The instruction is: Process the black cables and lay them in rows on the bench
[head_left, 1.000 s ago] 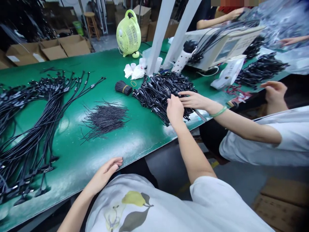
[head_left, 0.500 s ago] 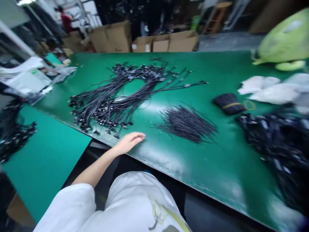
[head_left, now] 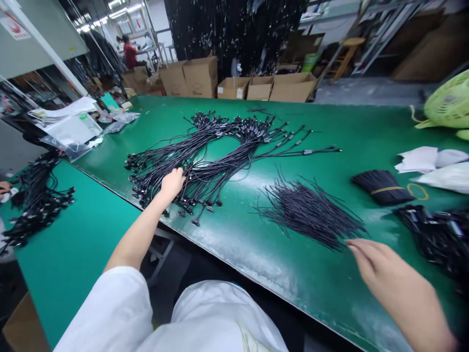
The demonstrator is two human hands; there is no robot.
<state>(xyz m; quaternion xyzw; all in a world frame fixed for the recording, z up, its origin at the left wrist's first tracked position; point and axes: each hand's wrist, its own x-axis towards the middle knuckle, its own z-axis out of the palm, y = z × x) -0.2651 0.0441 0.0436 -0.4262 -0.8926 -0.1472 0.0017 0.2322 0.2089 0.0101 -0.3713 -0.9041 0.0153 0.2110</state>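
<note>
My left hand [head_left: 173,185] reaches into the near side of a spread pile of black cables [head_left: 227,161] with small connectors at their ends. Its fingers curl down onto a cable, their tips partly hidden. At the right, my right hand [head_left: 388,264] is at the near right end of a loose heap of thin black ties [head_left: 311,210]. Thumb and forefinger are pinched together at the tip of a tie there.
Right of the heap lie a banded black bundle [head_left: 383,187], a yellow rubber band [head_left: 417,191], more black cables [head_left: 436,239] and a green fan [head_left: 447,102]. A co-worker's hand [head_left: 5,188] shows beside cables [head_left: 40,200] on the left table. Cardboard boxes [head_left: 200,78] stand behind.
My left hand has moved from the table's front edge up and left onto the cables. My right hand has come into view beside the black ties. The view has tilted up.
</note>
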